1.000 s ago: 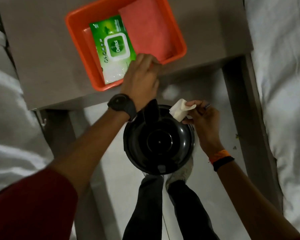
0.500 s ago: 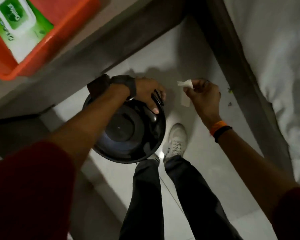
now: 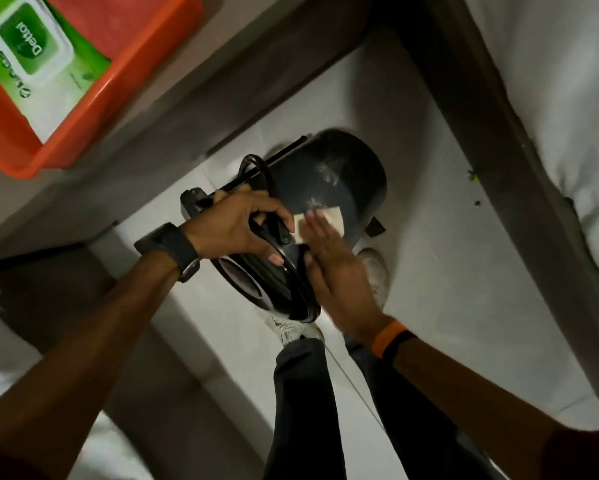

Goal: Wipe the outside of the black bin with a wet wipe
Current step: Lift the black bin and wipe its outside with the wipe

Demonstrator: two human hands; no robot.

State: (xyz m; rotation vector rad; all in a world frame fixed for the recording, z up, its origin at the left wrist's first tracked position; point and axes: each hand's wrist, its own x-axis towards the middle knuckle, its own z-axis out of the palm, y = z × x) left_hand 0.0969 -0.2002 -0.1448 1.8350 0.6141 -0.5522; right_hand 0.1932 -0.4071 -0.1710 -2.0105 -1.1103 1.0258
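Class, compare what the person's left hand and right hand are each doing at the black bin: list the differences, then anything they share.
The left hand curls closed around the black bin's rim; the right hand lies flat and open. The left hand touches the bin directly; the right hand presses a wet wipe against its side. The left wrist wears a dark watch, the right an orange band. Both are on the tilted bin.

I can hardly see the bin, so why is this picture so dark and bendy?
Head view: dim room light leaves the black bin murky, with only faint scuffs showing; the white wet wipe stands out; the wide lens slants the table edge; the forearms at the bottom look soft.
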